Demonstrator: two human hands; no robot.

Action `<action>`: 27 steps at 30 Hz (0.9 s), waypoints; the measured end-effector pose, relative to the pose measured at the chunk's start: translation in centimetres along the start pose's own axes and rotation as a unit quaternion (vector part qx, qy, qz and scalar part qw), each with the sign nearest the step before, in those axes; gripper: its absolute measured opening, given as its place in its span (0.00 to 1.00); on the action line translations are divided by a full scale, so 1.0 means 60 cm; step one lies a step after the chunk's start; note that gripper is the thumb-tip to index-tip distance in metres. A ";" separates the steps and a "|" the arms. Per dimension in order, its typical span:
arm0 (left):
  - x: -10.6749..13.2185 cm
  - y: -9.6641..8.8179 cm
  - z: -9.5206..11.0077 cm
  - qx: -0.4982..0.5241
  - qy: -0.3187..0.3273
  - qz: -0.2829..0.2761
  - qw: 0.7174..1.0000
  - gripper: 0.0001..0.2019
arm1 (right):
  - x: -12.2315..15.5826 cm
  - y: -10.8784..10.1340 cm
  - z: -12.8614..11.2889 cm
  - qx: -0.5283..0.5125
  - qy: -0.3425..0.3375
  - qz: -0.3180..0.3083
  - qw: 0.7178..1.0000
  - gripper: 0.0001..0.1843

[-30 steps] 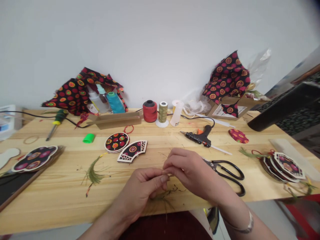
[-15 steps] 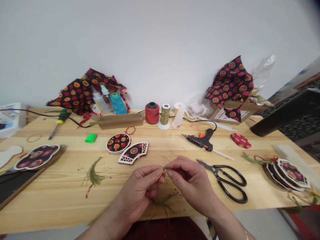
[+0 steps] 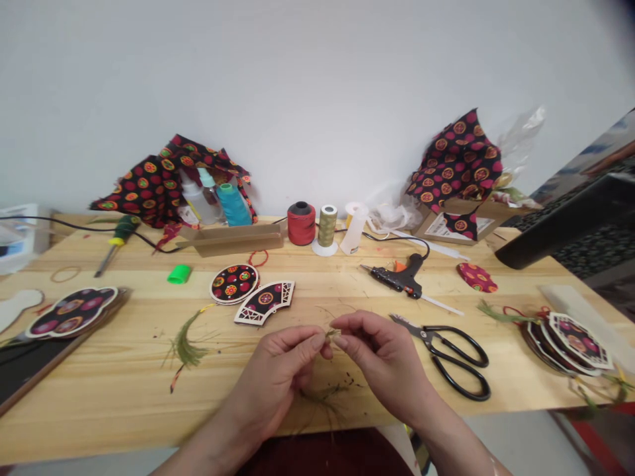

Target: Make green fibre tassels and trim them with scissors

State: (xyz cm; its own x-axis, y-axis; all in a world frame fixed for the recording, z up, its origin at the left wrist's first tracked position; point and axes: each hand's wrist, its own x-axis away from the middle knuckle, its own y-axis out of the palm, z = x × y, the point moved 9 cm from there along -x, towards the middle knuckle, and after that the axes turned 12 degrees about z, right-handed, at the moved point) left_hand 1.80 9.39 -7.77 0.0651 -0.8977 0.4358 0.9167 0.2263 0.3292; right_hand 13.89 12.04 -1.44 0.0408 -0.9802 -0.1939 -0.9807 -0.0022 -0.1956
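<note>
Fingertips of my left hand pinch a small bunch of olive-green thread at the table's front. From the other side my right hand pinches the same bunch between thumb and forefinger. Loose green strands spread below the hands; whether they join the bunch I cannot tell. Black-handled scissors lie right of my right hand. Beyond my left hand are a fan-shaped ornament and a round ornament in pale frames, the round one with a green tassel.
A hot glue gun lies at centre right. Thread spools stand at the back, one red, one olive. Stacked ornaments lie at right; a screwdriver and green cap at left. A black tube leans at right.
My fingertips have moved slightly apart, and more of the green thread bunch shows between them. The things on the table have stayed in place.
</note>
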 end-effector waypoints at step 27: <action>-0.003 -0.002 0.002 0.013 0.020 0.006 1.000 0.09 | 0.033 0.011 -0.037 0.168 -0.143 -0.071 0.973 0.07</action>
State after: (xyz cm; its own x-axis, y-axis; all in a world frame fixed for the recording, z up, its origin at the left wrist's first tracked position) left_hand 1.62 9.58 -7.83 0.0918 -0.9090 0.4067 0.9052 0.2463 0.3463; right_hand 12.87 9.63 0.20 0.2699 -0.8795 -0.3920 -0.8455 -0.0217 -0.5335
